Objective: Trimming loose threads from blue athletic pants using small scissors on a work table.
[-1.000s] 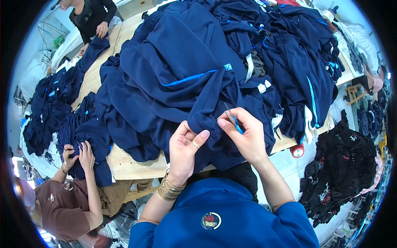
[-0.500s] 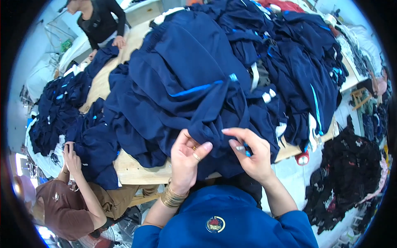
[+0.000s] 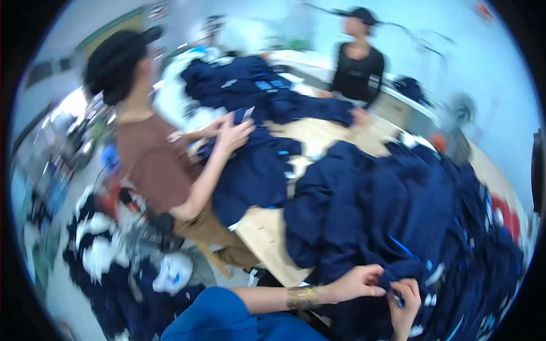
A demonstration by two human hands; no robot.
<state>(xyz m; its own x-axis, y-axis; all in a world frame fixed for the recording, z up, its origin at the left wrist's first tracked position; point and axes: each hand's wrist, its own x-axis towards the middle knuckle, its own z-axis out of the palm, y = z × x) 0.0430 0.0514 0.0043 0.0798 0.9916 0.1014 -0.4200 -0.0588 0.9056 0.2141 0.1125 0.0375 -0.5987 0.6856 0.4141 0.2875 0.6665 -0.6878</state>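
Note:
A dark navy garment [image 3: 409, 193] with a bright blue strip lies heaped over the table before me. At its near edge my left hand [image 3: 364, 282], with gold bangles at the wrist, is closed on a fold of the cloth. Just right of it, my right hand [image 3: 406, 301] is bent with its fingertips close to the same fold. Some small bluish thing shows within the right fingers, too blurred to name. The two hands are almost touching.
On the left a person in a brown shirt [image 3: 156, 159] handles a navy garment piece. Another person in black [image 3: 357, 71] stands across the wooden table [image 3: 264, 230]. More navy garments [image 3: 233, 79] are piled at the far end. Dark and white cloth [image 3: 108, 250] lies on the floor.
The view has swung to the left and up, so both coworkers now show more fully. My hands appear lower and farther right, still close together at the garment's near edge.

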